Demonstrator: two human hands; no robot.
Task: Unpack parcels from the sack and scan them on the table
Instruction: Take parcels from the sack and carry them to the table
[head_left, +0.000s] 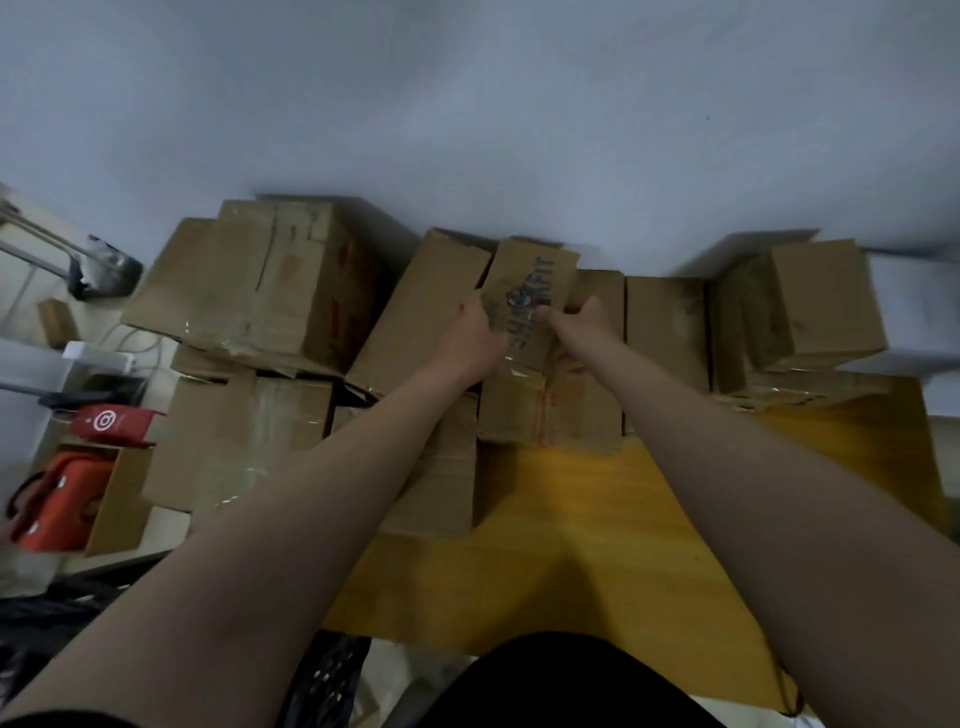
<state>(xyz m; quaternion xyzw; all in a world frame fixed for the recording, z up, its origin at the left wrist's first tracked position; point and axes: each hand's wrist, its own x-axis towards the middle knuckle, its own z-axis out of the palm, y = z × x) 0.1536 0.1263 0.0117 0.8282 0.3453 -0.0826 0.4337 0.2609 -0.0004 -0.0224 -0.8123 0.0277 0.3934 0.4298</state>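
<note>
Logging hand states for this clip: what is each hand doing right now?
Left hand: holds the printed cardboard box at its left edge.
Right hand: holds the same box at its right edge.

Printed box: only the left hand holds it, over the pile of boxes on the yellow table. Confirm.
Not quite. In the head view both hands hold the printed box: the left hand at its left edge, the right hand at its right. It is over the pile of boxes on the yellow table.

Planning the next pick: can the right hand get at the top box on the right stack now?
Probably not yet: the right hand grips the printed box; otherwise the way to the top box looks free.
</note>
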